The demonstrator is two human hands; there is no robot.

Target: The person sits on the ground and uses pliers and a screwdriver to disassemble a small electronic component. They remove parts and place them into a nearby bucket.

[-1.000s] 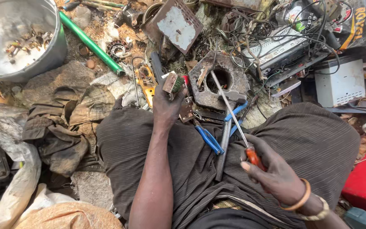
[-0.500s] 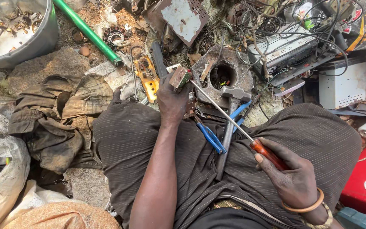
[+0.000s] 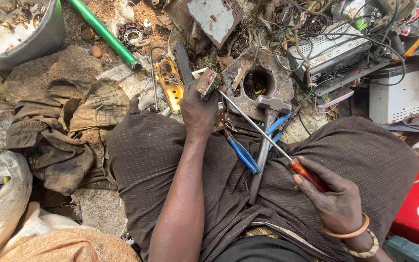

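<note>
rusted metal and tangled wire lie all around my knees. my left hand [image 3: 199, 109] is closed over a small rusty electrical part [image 3: 207, 82], fingers pinching it tight just in front of my lap. my right hand [image 3: 333, 199] is wrapped around the orange handle of a long screwdriver [image 3: 263, 133], fingers pressed together on the grip; its thin shaft runs up and left until the tip meets the part in my left hand. a hammer [image 3: 266, 140] lies under the shaft, its head resting against a grey metal block with a round hole [image 3: 258, 80]. blue-handled pliers [image 3: 243, 155] lie on my striped brown cloth beside the hammer handle. a yellow metal bracket [image 3: 169, 85] sits just left of my left hand, a green pipe [image 3: 104, 33] farther up, and a steel basin [image 3: 25, 41] of scrap at the top left.
</note>
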